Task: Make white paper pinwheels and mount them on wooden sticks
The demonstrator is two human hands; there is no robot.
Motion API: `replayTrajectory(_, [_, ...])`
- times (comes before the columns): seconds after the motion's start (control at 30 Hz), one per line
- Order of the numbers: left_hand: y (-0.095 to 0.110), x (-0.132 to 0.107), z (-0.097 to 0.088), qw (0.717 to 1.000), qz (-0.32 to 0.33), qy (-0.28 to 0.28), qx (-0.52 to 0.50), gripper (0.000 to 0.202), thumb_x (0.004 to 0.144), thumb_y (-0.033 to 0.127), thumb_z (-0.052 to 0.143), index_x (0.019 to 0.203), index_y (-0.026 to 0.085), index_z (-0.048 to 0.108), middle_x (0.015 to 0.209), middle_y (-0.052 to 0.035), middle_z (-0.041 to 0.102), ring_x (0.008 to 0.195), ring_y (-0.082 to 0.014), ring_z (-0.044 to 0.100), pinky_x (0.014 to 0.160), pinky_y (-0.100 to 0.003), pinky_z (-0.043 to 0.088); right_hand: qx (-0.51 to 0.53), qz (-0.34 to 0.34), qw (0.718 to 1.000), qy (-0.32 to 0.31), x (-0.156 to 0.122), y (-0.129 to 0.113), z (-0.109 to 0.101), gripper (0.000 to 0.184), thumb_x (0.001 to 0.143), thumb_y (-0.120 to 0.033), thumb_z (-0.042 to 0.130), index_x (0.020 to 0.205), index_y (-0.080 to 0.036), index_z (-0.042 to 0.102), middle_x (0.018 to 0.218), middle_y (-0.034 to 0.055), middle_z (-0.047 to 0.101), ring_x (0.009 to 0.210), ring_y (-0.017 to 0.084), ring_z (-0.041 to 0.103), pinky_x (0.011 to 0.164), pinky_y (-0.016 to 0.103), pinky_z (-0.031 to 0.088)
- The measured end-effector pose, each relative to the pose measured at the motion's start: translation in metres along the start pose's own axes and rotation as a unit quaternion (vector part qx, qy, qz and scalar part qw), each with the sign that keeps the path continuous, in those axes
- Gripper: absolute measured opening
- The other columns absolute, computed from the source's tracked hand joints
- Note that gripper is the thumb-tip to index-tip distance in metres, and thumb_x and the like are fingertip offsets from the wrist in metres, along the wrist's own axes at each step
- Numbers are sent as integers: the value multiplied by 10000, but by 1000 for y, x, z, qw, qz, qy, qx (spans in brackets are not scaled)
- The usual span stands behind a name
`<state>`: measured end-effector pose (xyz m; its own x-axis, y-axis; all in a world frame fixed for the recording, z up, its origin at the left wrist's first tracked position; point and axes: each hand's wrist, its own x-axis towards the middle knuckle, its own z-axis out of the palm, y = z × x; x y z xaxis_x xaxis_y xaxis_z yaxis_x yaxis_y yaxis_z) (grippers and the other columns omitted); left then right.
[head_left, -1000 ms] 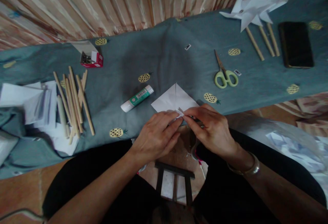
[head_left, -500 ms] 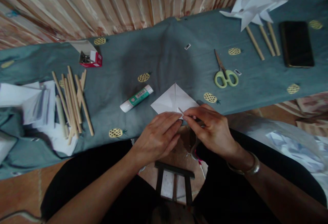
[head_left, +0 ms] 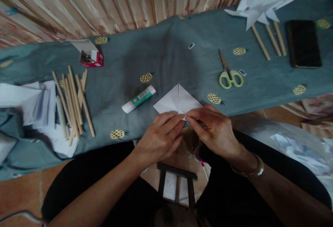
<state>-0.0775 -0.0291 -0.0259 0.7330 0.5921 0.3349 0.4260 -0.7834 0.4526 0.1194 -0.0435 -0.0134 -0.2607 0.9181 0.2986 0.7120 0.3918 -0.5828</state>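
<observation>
Left hand (head_left: 160, 138) & right hand (head_left: 215, 131) are seen fingertip to fingertip, both pinched shut on the near corner of the white paper (head_left: 178, 98). Paper is laid flat on the cloth (head_left: 166, 53), centre front, at the near edge. Glue stick (head_left: 139, 99) is placed just left of it, scissors (head_left: 230, 76) further right. Sticks (head_left: 74, 102) are piled far left, phone (head_left: 303, 43) far right.

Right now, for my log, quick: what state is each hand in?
Left hand: closed, pinching the near corner of the white paper.
Right hand: closed, pinching the same corner.
</observation>
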Motion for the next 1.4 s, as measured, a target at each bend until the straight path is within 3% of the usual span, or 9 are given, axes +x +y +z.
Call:
replayTrajectory(0.77, [-3, 0, 2, 1000, -4, -5, 2, 368, 893, 175, 557, 1249, 85, 577, 1269, -170, 643, 1171, -302, 559, 941, -508, 531, -25, 0, 1000, -6, 2, 1, 1, 197, 966, -210, 490, 883, -197, 669, 804, 30, 729, 750, 180, 666, 778, 342, 500])
replayTrajectory(0.93, [-3, 1, 1, 1000, -5, -8, 2, 365, 878, 173, 584, 1217, 37, 590, 1251, -188, 648, 1165, -306, 559, 950, -492, 528, -39, -16, 999, -9, 2, 1, 1, 192, 966, -199, 491, 887, -174, 664, 806, 41, 729, 750, 185, 662, 781, 347, 496])
replayTrajectory(1.17, [-3, 1, 2, 1000, -11, -13, -6, 363, 888, 201, 565, 1234, 97, 594, 1258, -168, 648, 1161, -309, 563, 939, -526, 522, -60, -9, 998, -32, -1, 1, 2, 214, 974, -221, 476, 898, -183, 672, 821, 55, 715, 820, 206, 658, 821, 381, 493])
replayTrajectory(1.27, [-4, 2, 1, 1000, -8, -7, -9, 360, 881, 208, 577, 1217, 80, 599, 1249, -170, 652, 1155, -308, 563, 941, -522, 524, -67, -21, 997, -28, -2, 2, 3, 188, 964, -205, 486, 952, -182, 672, 888, 68, 718, 873, 220, 657, 856, 401, 499])
replayTrajectory(1.4, [-3, 3, 0, 1000, -5, -7, -1, 344, 875, 208, 589, 1180, 50, 616, 1192, -166, 673, 1135, -309, 569, 946, -498, 527, -85, -28, 996, -7, -2, 4, 4, 255, 939, -163, 473, 1120, -201, 650, 1154, 106, 667, 1039, 265, 614, 946, 455, 485])
